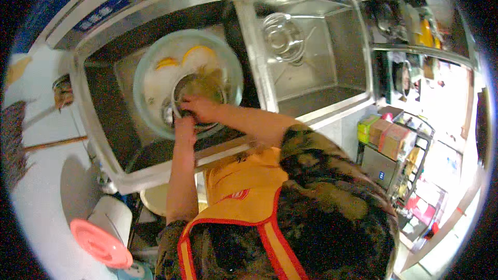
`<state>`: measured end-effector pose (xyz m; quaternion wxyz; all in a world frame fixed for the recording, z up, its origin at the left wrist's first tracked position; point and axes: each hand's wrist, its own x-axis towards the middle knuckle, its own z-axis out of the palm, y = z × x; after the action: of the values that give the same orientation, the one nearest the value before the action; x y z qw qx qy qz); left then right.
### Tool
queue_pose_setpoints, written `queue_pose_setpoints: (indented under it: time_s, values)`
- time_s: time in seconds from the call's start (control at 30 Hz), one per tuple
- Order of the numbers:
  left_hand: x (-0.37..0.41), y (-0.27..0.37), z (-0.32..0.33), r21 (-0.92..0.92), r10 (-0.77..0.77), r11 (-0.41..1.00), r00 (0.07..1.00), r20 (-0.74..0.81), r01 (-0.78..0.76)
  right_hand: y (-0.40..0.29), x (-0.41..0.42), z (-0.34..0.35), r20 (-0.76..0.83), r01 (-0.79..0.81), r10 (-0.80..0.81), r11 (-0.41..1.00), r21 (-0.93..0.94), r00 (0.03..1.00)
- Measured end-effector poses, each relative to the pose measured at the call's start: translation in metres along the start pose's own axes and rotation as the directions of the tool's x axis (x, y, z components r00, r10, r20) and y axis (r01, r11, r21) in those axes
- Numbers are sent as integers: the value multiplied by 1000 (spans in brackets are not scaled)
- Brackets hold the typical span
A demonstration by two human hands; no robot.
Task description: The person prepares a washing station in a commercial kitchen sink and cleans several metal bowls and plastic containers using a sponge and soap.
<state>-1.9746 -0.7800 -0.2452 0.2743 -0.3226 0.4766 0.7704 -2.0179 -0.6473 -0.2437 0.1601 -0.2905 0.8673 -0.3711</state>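
A round metal pot sits tilted or upright, I cannot tell which, inside a large pale translucent basin. My right hand reaches into the pot, its fingers blurred. My left hand is at the pot's near rim, with its fingertips hidden. Whether either hand grips something is unclear. Whitish, foamy water fills the basin around the pot. A yellow-edged round dish and a smaller yellow curved piece show in the foam. Beside the pot's left side lies a shiny metal item.
The basin stands in the left bowl of a stainless steel sink. Clear glass bowls or lids lie in the right bowl, past the divider. A pink plastic lid or basin is at lower left. Boxes fill a rack at right.
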Motion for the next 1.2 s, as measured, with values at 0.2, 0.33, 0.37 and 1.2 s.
queue_pose_setpoints:
  time_s: [0.2, 0.33, 0.37, 1.2]
  values:
    - [-28, 32, 39, 68, 65, 996, 989, -130, -56, 28, 2, -11, 11, -202, 230, 875, -441, 973]
    - [-27, 31, 39, 36, 68, 997, 978, -197, -62, 17, -25, 15, 128, -401, 424, 900, -169, 897]
    - [-27, 30, 38, 8, 62, 998, 978, -199, -61, 0, -21, 12, 83, -363, 364, 931, -27, 928]
    - [-36, 40, 49, 171, 184, 973, 972, -146, -158, 11, -13, 19, 24, -475, 479, 875, -97, 877]
